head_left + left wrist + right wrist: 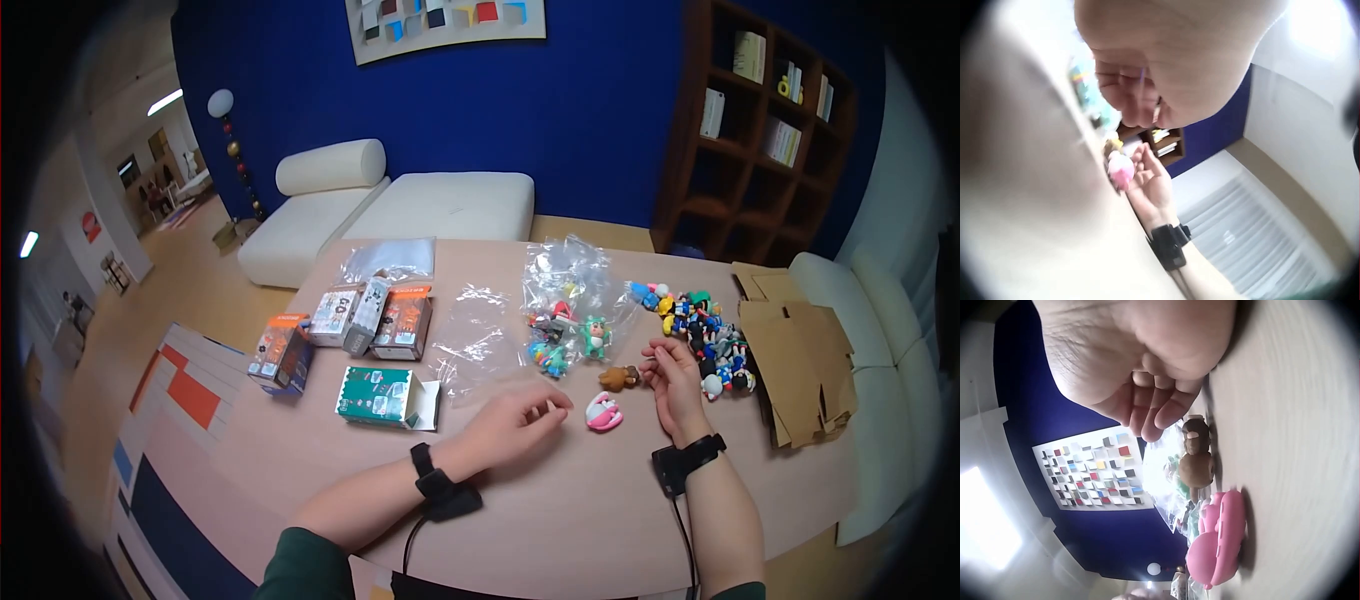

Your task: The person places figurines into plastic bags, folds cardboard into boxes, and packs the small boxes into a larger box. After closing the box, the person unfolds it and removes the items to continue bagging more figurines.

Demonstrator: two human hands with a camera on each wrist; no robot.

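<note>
On the table between both hands lies a pink and white toy figure (603,412); its pink side (1216,547) faces the right wrist view. Just behind it a brown animal figure (615,378) lies on its side. My left hand (512,425) hovers to the left of the pink figure, its fingers loosely bent around nothing visible. Palm turned up, my right hand (680,392) rests to the right of the brown figure with relaxed, half-curled fingers, apart from both figures. A green figure (596,338) stands farther back beside clear plastic bags (565,265).
A pile of small colourful figures (705,335) lies beyond my right hand, beside flattened cardboard (805,365). To the left stand an opened green box (375,395), several toy boxes (405,325) and a flat plastic bag (475,335). A white sofa (450,205) is behind the table.
</note>
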